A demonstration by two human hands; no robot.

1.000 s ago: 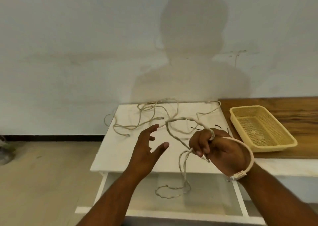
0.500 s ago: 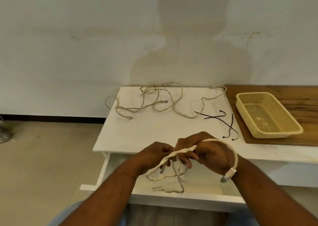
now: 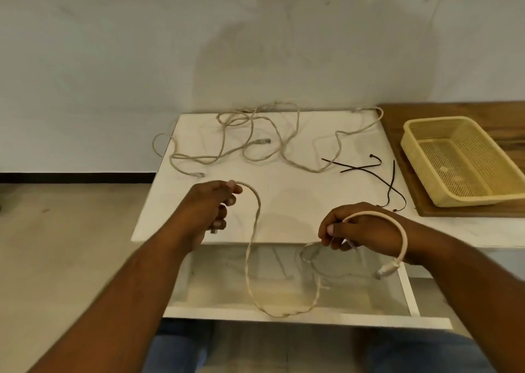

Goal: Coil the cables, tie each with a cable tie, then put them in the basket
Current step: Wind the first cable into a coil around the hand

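Head view, L hand (image 3: 208, 212): fingers (image 3: 227, 200) curled, pinching the held cable (image 3: 257, 216) at the top of the fist, by the thumb tip. R hand (image 3: 366, 232): fingers (image 3: 329, 229) curled too, gripping the same cable at the front of the fist.

Btwn the hands the cable hangs in a long U. The bottom of the U sits over the front rail of the open drawer (image 3: 213, 311) under the counter. The cable's end section arcs over the back of the R wrist, and its plug (image 3: 386, 270) dangles just below the wrist on the outer side. A small extra loop under the R hand is blurred, shape unclear.

Both hands are above the near edge of the white counter (image 3: 284, 207), L hand further back than R.

Far half of counter: loose cables (image 3: 250, 145), pale, uncoiled and tangled, w/ one loop hanging off the left edge. Right of them lie black cable ties (image 3: 366, 168), crossed over each other, approx. 3, exact count unclear.

Further right, a yellow mesh basket (image 3: 477, 199) stands on a wooden board (image 3: 397, 128) beside the counter, well apart from both hands.

Beyond: pale wall (image 3: 113, 45) behind, floor (image 3: 56, 244) at left.
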